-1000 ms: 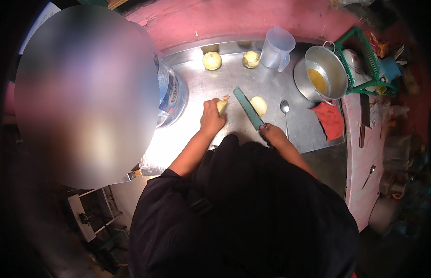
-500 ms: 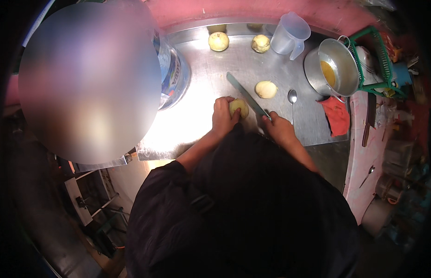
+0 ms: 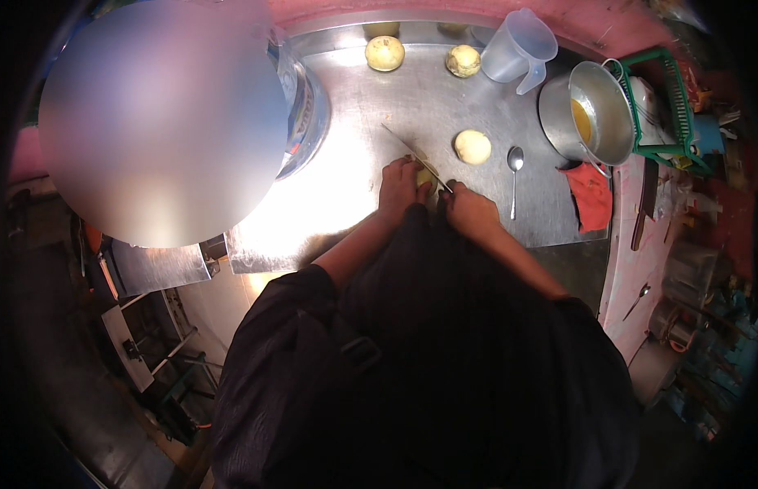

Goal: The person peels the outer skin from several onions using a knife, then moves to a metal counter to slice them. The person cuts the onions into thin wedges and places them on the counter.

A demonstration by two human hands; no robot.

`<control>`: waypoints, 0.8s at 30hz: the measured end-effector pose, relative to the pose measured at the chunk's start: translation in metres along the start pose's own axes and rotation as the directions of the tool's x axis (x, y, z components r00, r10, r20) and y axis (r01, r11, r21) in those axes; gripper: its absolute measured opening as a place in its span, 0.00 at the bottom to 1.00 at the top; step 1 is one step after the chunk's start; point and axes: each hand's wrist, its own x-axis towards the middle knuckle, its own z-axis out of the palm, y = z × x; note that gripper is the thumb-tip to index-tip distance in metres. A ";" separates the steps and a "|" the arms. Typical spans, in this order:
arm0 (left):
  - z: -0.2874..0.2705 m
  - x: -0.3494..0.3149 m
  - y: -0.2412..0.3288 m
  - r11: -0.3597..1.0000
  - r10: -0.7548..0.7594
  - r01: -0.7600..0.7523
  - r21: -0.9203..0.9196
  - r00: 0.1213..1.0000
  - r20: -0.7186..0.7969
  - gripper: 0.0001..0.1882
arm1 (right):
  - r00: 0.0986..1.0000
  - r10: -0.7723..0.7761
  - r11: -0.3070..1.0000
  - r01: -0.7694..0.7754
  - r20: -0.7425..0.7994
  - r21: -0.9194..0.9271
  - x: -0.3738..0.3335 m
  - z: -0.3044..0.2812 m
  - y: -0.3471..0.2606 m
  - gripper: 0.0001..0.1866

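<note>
Pressed to the steel tabletop [image 3: 371, 114] is a round, pale yellow fruit [image 3: 425, 177], its exact kind unclear. My left hand [image 3: 400, 191] closes around its left side. My right hand [image 3: 472, 213] grips the handle of a long knife [image 3: 407, 145], whose blade lies edge-on across the top of the fruit and points up and left. How deep the blade sits in it cannot be made out. Another pale yellow fruit [image 3: 472, 147] rests just beyond the knife. Two more, a left one [image 3: 384, 53] and a right one [image 3: 463, 60], sit by the table's back edge.
A spoon [image 3: 515, 161], a red cloth [image 3: 589, 198], a metal pot [image 3: 562, 114] holding yellow-orange contents and a clear plastic jug [image 3: 513, 49] stand to the right. Beyond the pot is a green rack [image 3: 687, 102]. A large plastic bottle [image 3: 309, 122] is at left, partly behind a blurred disc.
My right hand has moved left and brought the knife over the fruit; its blade, flat side showing before, is now turned edge-on. The view has shifted slightly.
</note>
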 end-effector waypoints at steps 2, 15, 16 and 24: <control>-0.004 -0.001 0.003 0.996 -0.084 0.086 -0.028 0.995 0.061 0.17 | 0.999 -0.018 1.000 0.019 -0.027 0.008 -0.001 -0.006 0.001 0.17; 0.009 0.004 -0.009 0.996 -0.010 0.002 -0.090 0.996 -0.090 0.09 | 0.999 0.026 0.997 -0.023 0.038 -0.070 -0.008 -0.002 -0.003 0.18; 0.009 0.002 -0.009 0.993 -0.028 0.020 -0.116 0.997 -0.071 0.09 | 0.998 0.047 0.995 -0.043 0.043 -0.087 0.000 0.003 -0.006 0.18; 0.016 -0.004 -0.022 0.989 0.000 -0.027 -0.148 0.984 -0.178 0.10 | 0.998 0.041 0.993 -0.036 0.046 -0.111 -0.029 -0.023 -0.004 0.19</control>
